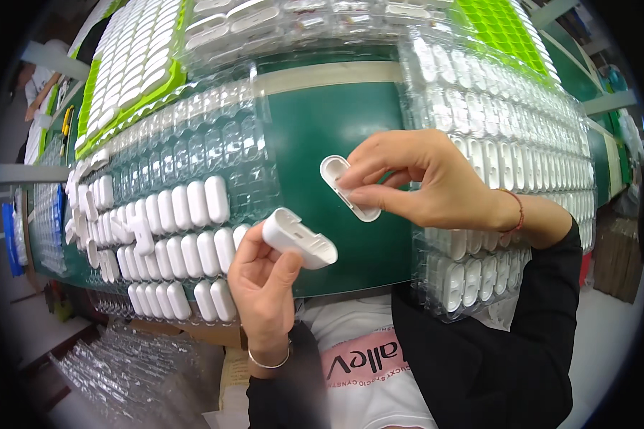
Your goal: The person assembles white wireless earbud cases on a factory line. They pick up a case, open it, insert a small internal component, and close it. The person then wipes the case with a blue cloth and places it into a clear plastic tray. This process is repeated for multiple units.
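My left hand [265, 286] grips a white hollow plastic shell [298, 239], its open side turned up and notches showing along its rim. To the right and a little farther off, my right hand [401, 175] pinches a shallow white oval lid [345, 187] between thumb and fingers, its hollow side facing up. The lid is tilted and stays apart from the shell. Both parts are over the green mat [322, 121]. Part of the lid's right side is hidden by my right fingers.
On the left, a clear blister tray [229, 146] carries rows of white shells [182, 207]. More clear trays [465, 107] with white lids [490, 161] are stacked on the right. Green trays [172, 79] stand at the far left and far right [501, 36]. Empty clear trays [136, 372] lie stacked low on the left.
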Demonstrator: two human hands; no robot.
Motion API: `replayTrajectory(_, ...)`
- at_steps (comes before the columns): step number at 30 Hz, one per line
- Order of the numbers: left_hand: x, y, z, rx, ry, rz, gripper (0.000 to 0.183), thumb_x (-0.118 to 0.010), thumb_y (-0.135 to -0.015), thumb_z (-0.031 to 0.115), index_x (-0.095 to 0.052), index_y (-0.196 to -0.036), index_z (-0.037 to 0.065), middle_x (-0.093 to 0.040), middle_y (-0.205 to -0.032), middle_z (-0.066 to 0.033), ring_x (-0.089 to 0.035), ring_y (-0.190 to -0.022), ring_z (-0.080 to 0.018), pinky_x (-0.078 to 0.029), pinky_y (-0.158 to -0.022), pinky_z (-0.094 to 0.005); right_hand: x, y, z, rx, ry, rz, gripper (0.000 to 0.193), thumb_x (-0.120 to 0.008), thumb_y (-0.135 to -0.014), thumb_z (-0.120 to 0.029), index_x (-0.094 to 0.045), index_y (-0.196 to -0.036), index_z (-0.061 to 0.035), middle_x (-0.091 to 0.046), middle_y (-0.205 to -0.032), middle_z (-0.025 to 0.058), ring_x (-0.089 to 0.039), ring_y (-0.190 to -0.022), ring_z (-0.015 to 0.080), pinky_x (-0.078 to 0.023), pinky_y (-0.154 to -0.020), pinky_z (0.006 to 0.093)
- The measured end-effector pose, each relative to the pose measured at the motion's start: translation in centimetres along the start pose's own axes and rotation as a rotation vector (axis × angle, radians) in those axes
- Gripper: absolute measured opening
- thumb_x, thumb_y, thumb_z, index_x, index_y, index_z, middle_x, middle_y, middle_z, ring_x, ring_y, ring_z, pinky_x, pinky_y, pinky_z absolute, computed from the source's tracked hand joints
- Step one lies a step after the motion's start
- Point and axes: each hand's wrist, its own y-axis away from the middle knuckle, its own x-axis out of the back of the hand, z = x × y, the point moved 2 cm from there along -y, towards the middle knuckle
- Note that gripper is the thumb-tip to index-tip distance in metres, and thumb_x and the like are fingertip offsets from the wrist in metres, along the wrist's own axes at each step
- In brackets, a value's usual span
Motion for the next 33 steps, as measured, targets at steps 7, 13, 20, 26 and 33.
replayTrajectory(7, -0.1, -0.2, -0.7, 0.049, 0.064, 0.0, 0.042, -0.064, -0.087, -0.001, -0.047, -0.125, -0.009, -0.06, -0.114, -0.0156, -0.06, -0.107, -0.0181, -0.048, -0.092, -0.031, -1.8, -0.4, 1.0, 0.116, 0.072, -0.052, 0.018, -0.07, -0.078, 0.005, -0.071, -0.095, -0.0007, -0.065, -0.099, 0.0117, -0.067, -0.086, 0.0176, -0.06, -0.074, 0.0276)
replayTrajectory(13, -0.3, -0.4, -1.3, 0.046, 0.055, -0.024, 0.042, -0.065, -0.086, -0.002, -0.048, -0.124, -0.009, -0.06, -0.115, -0.0166, -0.06, -0.108, -0.0192, -0.049, -0.092, -0.0315, -2.3, -0.1, 1.2, 0.206, 0.134, -0.035, 0.019, -0.071, -0.075, 0.005, -0.071, -0.093, -0.0024, -0.065, -0.096, 0.0107, -0.068, -0.079, 0.0173, -0.059, -0.07, 0.0259)
replayTrajectory(20, -0.5, -0.6, -1.6, 0.045, 0.031, -0.015, 0.041, -0.066, -0.086, -0.003, -0.048, -0.123, -0.008, -0.06, -0.115, -0.017, -0.061, -0.106, -0.0195, -0.05, -0.091, -0.0315, -2.6, 0.3, 1.2, 0.338, 0.377, 0.002, 0.021, -0.073, -0.073, 0.003, -0.069, -0.092, -0.0048, -0.063, -0.092, 0.0091, -0.065, -0.071, 0.0193, -0.054, -0.06, 0.0265)
replayTrajectory(26, -0.7, -0.4, -1.9, -0.022, -0.07, -0.024, 0.038, -0.068, -0.082, -0.005, -0.052, -0.117, -0.008, -0.061, -0.111, -0.0145, -0.062, -0.102, -0.0182, -0.051, -0.089, -0.0296, -3.0, 0.8, 1.1, 0.389, 0.474, 0.004, 0.023, -0.074, -0.069, 0.004, -0.067, -0.089, -0.0055, -0.06, -0.088, 0.008, -0.065, -0.069, 0.0187, -0.053, -0.057, 0.0275)
replayTrajectory(33, -0.5, -0.1, -2.6, -0.008, 0.13, -0.047, 0.035, -0.074, -0.076, -0.005, -0.056, -0.106, -0.004, -0.06, -0.099, -0.0073, -0.06, -0.091, -0.0129, -0.049, -0.082, -0.0258, -3.1, 0.8, 1.2, 0.351, 0.338, -0.019, 0.027, -0.065, -0.066, 0.013, -0.067, -0.086, -0.0049, -0.059, -0.086, 0.0076, -0.062, -0.066, 0.0192, -0.051, -0.055, 0.0268)
